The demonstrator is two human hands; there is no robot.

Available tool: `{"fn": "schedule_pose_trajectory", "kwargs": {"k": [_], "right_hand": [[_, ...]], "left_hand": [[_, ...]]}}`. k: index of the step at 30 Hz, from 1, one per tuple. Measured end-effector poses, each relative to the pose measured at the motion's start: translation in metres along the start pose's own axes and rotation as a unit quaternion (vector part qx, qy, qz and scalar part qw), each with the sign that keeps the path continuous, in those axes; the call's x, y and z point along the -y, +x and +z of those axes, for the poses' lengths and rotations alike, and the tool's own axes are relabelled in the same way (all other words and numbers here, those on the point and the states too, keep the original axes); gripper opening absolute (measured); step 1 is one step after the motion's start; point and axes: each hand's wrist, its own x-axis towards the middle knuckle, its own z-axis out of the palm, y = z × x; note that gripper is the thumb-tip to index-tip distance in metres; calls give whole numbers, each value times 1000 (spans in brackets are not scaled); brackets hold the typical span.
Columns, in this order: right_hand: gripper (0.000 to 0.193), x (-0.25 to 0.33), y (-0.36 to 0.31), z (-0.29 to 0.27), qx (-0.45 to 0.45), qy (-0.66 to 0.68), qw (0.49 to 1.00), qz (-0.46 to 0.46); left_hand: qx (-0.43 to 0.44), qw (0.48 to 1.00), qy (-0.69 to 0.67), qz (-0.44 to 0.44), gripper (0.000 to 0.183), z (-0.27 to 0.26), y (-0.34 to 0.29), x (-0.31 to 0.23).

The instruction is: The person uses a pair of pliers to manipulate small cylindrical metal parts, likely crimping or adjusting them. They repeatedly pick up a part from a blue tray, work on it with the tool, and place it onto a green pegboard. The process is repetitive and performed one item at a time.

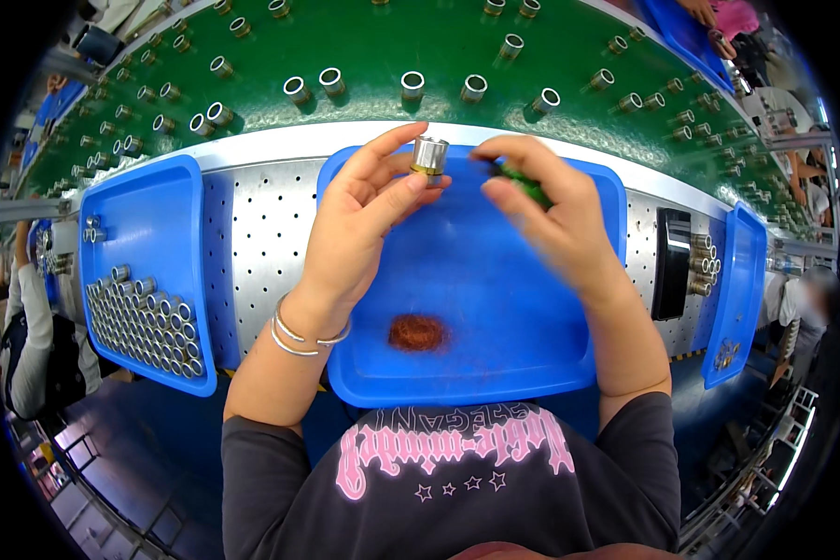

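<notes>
Two bare hands (364, 201) meet above a blue plastic tray (495, 303), nearly level with each other near its far edge. The left hand pinches a short, silvery metal sleeve (429, 155) between thumb and fingers, with the index finger raised beside its top rim. The right hand (560, 205), blurred, grasps a small green-and-black hand tool (529, 185) between thumb and fingers; its exact kind cannot be told. The relation that matters most is sideways: the sleeve lies just left of the right hand's fingertips, apart from them, with a narrow gap between sleeve and tool. The left hand is nearer, already around the sleeve. The sleeve's long axis stands close to upright, leaning slightly, its hollow mouth upward and its yellowish end down by the thumb. The tool's long axis slants, its dark end toward the sleeve and its green part running back into the right palm. Below them, a copper-brown tangle of fibres (416, 332) rests toward the tray's near left. Beyond, similar metal sleeves (413, 87) stand spaced along a green conveyor belt (364, 37); at left, another blue tray (145, 219) holds close-packed rows of sleeves (154, 327).
</notes>
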Motion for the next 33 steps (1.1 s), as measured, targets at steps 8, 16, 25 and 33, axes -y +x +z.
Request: {"fn": "schedule_pose_trajectory", "kwargs": {"k": [8,16,25,33], "right_hand": [[22,-1,2,9,-31,-124,989,-75],[17,-1,2,11,-43,-130,988,-77],[14,1,3,12,-46,-158,982,-87],[13,1,5,14,-51,-182,977,-102]], "left_hand": [[-4,1000,10,21,45,-1,-1,0],[6,1000,17,26,46,-2,-2,-1],[8,999,18,34,45,-4,-2,-1],[10,999,19,33,44,-6,-2,-2]]}}
